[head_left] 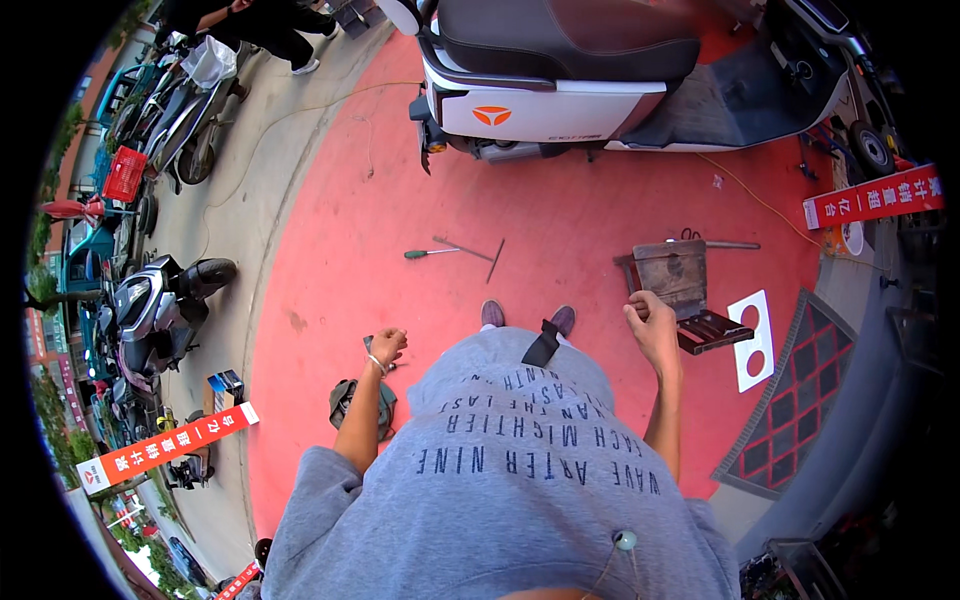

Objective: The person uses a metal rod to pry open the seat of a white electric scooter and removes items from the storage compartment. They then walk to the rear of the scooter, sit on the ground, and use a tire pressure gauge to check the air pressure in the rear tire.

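Note:
My left hand (388,347) hangs at hip height with its fingers curled, a bracelet at the wrist. A small dark thing shows at its edge; whether it is held I cannot make out. My right hand (653,325) is held with bent fingers in front of an open, worn tool case (672,280), and what lies inside its fingers is hidden. On the red floor (400,300) ahead of my feet are a green-handled screwdriver (418,254) and a T-shaped metal bar tool (490,262).
A white and dark electric scooter (560,110) stands across the far side. A white panel with round holes (742,345) and a dark grid mat (790,400) lie at right. A grey-green bag (345,400) is by my left arm. Parked scooters (150,320) line the left.

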A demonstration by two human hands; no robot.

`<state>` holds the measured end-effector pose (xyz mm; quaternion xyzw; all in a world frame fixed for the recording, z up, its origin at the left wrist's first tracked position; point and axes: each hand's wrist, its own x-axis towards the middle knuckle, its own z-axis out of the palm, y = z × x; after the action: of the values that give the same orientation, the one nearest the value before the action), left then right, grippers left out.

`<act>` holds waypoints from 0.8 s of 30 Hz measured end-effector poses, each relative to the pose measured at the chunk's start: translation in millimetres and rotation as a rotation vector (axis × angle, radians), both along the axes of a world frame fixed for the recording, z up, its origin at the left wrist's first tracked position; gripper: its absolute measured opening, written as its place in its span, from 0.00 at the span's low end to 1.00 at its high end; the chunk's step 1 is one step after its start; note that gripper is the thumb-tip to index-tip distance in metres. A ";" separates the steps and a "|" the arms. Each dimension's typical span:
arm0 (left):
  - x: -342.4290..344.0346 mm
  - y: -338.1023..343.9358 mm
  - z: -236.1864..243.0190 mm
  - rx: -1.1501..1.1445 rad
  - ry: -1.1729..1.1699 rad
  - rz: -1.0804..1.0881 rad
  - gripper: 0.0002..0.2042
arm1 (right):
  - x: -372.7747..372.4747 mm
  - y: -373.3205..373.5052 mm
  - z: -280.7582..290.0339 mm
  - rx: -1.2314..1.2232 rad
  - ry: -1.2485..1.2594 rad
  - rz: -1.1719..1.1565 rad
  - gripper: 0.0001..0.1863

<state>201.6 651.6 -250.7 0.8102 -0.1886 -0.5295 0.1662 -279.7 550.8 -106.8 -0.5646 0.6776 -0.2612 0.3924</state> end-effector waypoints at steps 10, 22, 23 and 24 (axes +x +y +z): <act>-6.7 -6.3 -17.2 -0.171 -0.259 -0.130 0.12 | -22.2 -1.3 -17.1 -0.073 -0.018 -0.077 0.08; -39.2 23.2 -10.9 -0.209 -0.187 -0.011 0.11 | -28.8 -34.4 -0.1 -0.175 -0.072 -0.092 0.10; -37.4 27.6 -13.8 -0.204 -0.196 -0.004 0.10 | -27.9 -35.6 1.2 -0.177 -0.059 -0.078 0.10; -36.1 30.2 -18.0 -0.200 -0.201 0.003 0.09 | -28.2 -36.6 2.9 -0.169 -0.068 -0.070 0.10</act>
<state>165.5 681.8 -268.8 0.8390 -0.2550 -0.4238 0.2270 -308.0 514.2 -104.0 -0.5625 0.6586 -0.3502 0.3566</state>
